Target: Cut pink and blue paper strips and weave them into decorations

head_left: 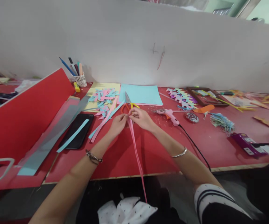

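My left hand (119, 123) and my right hand (142, 118) meet above the red table, fingertips pinched together. Between them they grip the top end of a long pink strand (135, 146), which looks like yarn or thin ribbon. It hangs down past the table's front edge to my lap. The exact grip at the fingertips is partly hidden by the fingers. Just beyond my hands lie scissors (127, 99) with orange and yellow handles, blades pointing away. Pink and blue paper strips (104, 121) lie left of my left hand.
A pink glue gun (169, 115) with a black cord lies to the right. A phone (78, 137) rests at left beside a raised red board (38, 109). Behind are blue paper (141, 93), cut paper scraps (104, 96) and a pen cup (80, 80). A purple power strip (248, 144) sits far right.
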Motion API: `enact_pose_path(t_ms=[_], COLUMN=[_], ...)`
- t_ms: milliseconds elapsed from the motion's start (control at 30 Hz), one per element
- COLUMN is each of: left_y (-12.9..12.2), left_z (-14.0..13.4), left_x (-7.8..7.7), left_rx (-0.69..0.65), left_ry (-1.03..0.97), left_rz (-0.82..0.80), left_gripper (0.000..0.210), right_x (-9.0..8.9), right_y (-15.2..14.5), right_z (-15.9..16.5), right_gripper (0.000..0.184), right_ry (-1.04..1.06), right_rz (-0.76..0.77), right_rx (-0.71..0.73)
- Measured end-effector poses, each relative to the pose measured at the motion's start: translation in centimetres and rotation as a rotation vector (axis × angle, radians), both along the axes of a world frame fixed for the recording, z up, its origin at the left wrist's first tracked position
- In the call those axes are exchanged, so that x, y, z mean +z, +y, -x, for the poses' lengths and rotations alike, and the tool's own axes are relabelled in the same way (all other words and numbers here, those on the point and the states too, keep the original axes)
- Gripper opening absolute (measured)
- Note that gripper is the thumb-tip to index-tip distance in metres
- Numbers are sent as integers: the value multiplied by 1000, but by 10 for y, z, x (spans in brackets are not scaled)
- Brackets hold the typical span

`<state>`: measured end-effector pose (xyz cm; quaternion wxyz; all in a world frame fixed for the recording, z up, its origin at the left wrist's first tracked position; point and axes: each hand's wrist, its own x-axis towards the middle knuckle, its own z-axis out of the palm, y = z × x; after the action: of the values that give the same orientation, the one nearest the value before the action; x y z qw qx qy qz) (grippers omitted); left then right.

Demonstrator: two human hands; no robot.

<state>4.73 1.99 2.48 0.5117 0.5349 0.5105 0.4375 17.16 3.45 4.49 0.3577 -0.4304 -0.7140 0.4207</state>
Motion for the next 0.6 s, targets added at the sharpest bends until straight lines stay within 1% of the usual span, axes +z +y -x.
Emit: enact_pose_path(t_ms=[133,200,267,333,400,600], left_y=[4,6,8,10,12,12], left_z=[-1,-4,-7,-10,-13,-15], left_x=[-1,-2,-4,-7,-11,-18], left_rx=[-25,-30,-28,-15,4,0], left_ry=[105,144,167,178,183,167], left_rz=[-59,-97,-128,-150,-164,-147], left_gripper=[21,24,28,29,28,31], right_x=[-12,-16,-17,-18,-19,-24], right_y=[2,3,3,2,1,-4], right_z=[-5,-8,-9,-11,-11,-9], right_gripper=[9,10,9,8,12,19], right_ry=[106,157,163,141,131,183], right_rz=[39,108,192,265,312,347], right_rx=[-109,-157,-195,-203,-185,-156])
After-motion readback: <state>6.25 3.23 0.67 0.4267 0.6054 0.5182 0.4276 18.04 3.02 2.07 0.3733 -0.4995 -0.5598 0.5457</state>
